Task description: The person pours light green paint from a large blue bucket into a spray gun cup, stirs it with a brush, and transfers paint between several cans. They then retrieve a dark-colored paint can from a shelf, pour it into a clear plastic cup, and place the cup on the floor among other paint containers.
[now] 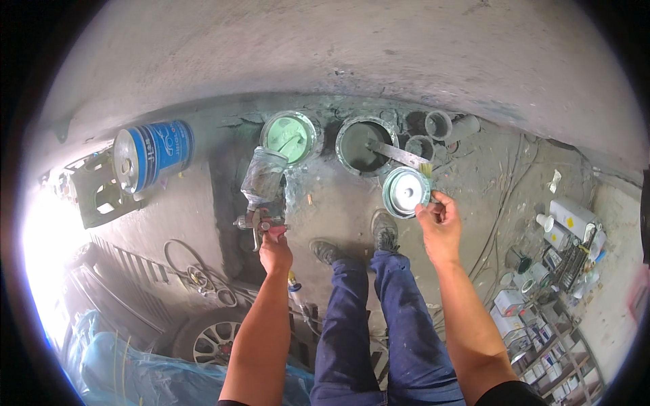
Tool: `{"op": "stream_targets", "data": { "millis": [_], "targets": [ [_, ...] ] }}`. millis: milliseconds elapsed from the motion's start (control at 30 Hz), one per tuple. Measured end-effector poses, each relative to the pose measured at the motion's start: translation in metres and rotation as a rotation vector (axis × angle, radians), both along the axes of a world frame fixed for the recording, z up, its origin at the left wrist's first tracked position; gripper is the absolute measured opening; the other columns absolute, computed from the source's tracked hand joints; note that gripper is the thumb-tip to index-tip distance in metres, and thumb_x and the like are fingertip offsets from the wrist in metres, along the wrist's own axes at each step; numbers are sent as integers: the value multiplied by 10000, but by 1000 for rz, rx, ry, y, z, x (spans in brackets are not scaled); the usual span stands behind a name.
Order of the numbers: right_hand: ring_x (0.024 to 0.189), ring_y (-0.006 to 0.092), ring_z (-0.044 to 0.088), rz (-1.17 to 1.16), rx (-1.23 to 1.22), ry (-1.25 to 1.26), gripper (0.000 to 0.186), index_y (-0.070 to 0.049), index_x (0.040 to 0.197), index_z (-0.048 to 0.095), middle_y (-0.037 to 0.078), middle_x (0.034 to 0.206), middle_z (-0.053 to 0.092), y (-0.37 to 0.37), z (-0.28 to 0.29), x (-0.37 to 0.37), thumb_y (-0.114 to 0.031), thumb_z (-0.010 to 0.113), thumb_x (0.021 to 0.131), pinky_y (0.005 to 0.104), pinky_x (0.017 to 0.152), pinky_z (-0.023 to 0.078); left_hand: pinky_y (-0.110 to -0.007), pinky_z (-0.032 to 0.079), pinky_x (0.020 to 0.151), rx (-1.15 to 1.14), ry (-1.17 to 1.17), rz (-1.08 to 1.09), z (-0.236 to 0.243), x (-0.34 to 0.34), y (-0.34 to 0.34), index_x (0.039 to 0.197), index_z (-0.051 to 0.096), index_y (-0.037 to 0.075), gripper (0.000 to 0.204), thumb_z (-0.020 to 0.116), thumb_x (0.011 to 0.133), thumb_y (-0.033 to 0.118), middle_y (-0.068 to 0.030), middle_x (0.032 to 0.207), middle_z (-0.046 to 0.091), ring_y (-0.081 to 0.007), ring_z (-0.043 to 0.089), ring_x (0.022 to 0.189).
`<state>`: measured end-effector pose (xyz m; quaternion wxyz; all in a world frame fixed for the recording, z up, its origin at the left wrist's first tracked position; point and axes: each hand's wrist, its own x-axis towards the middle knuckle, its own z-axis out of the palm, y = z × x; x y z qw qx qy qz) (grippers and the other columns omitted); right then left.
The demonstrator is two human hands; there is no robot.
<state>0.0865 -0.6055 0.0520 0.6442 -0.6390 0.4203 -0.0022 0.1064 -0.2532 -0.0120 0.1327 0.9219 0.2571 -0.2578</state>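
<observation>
My left hand (pixel 276 256) is closed round the grip of a paint spray gun (pixel 261 223). A cloudy, paint-smeared cup (pixel 265 170) sits on top of the gun, and an air hose fitting (pixel 294 284) hangs below. In my right hand (pixel 440 230), fingers and thumb pinch the rim of a round lid (pixel 406 192) with a pale, shiny inside. Beyond the gun stands an open can of light green paint (pixel 315 139). Right of it, an open bucket of dark grey liquid (pixel 362 150) has a flat stirring stick (pixel 399 155) across its rim, its outer end beside the lid.
Small dirty cups (pixel 439 125) stand by the wall. A blue and white drum (pixel 159 154) lies at the far left near a crate (pixel 101 189). A wheel (pixel 210 340) and blue plastic sheeting (pixel 135 372) are lower left. Cans and containers (pixel 572 220) crowd the right; hoses (pixel 508 196) cross the floor.
</observation>
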Motion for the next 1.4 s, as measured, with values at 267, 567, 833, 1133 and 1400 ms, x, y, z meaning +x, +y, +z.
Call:
{"op": "stream_targets", "data": {
  "millis": [267, 567, 833, 1133, 1400],
  "targets": [
    [802, 60, 499, 49, -21, 21, 436, -8, 1194, 550, -7, 908, 563, 3, -3, 4, -96, 751, 817, 221, 736, 437, -504, 488, 854, -5, 30, 73, 9, -1, -4, 1274, 512, 111, 446, 614, 861, 245, -225, 1038, 672, -420, 623, 1013],
    [823, 99, 545, 169, 57, -19, 511, 5, 1224, 539, 26, 891, 593, 70, 21, 73, -176, 761, 801, 266, 751, 476, -300, 435, 576, -456, -155, 519, -10, -76, 70, 973, 607, 76, 169, 667, 872, 198, 0, 708, 554, -136, 526, 628],
    [795, 230, 655, 505, -405, 99, 541, 22, 1206, 531, 130, 888, 676, 104, -18, 146, -221, 750, 775, 343, 737, 516, -272, 394, 498, -851, -322, 913, 39, -120, 77, 995, 591, 44, 248, 648, 939, 279, -10, 689, 545, -105, 543, 620],
    [815, 163, 604, 469, -353, 235, 525, 30, 1225, 516, 99, 920, 645, 94, -6, 34, -141, 741, 782, 320, 731, 496, -286, 448, 512, -840, -574, 1108, 14, -168, 113, 1123, 488, 76, 286, 620, 945, 257, -57, 909, 563, -156, 618, 701],
    [812, 163, 594, 588, -405, 309, 563, 35, 1260, 502, 86, 910, 643, 126, 1, 13, -143, 737, 781, 317, 748, 492, -293, 434, 510, -721, -288, 1153, -31, -137, 158, 1177, 467, 111, 321, 631, 927, 227, -60, 904, 570, -139, 587, 723]
  ]
}}
